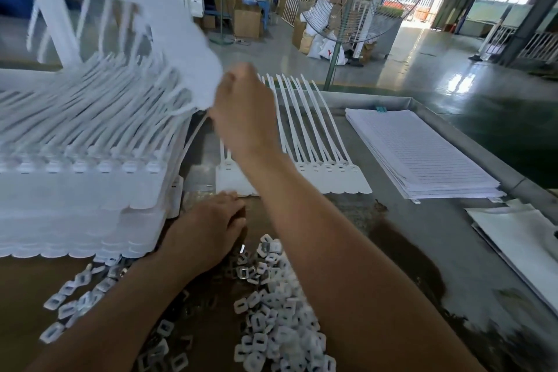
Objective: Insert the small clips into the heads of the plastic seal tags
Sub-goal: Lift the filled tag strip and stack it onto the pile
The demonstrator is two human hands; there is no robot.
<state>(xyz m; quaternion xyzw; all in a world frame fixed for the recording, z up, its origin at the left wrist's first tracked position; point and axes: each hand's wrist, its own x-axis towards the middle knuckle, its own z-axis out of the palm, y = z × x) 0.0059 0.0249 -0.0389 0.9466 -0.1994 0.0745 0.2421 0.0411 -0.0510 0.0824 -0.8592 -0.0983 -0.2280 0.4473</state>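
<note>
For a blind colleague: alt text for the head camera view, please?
A right hand holds up a blurred sheet of seal tags; the left hand rests by a pile of small clips. A row of tags lies beyond.

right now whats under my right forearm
A row of seal tags lies flat on the metal table; the forearm covers its middle heads. Nearer you, loose small clips.

The raised tag sheet [126, 48] smears into white blur; I cannot count its tags. The right grip's [241, 112] fingers curl out of my sight. My right forearm [347, 266] hides part of the flat tag row [329, 172], and the bottom edge cuts off the clips [280, 338].
</note>
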